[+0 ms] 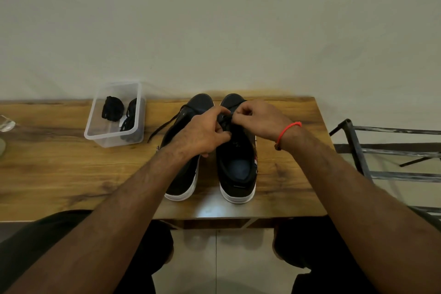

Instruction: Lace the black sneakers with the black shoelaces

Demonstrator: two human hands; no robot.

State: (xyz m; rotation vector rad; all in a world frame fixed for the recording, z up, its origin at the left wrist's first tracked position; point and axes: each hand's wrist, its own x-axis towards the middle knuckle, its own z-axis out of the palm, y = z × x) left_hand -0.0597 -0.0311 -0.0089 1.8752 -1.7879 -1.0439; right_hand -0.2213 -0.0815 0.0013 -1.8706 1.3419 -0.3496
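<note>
Two black sneakers stand side by side near the tabletop's right edge. Left hand and right hand pinch a black shoelace over the right shoe's eyelets. Best keep the lace taut and untwisted while threading.

We face a plain wall, off-white with a greenish cast, bare and evenly lit. Against it stands a wooden table, warm brown with dark grain streaks and knots; its right end stops short of the frame edge. A soft glare sits on the near edge of the top. Under the table we see a pale tiled floor, glossy, with one grout line running toward us. To the right of the table stands a dark metal rack of thin bars, its paint scuffed. At the far left edge lies a clear glassy thing, too cropped to tell.
</note>
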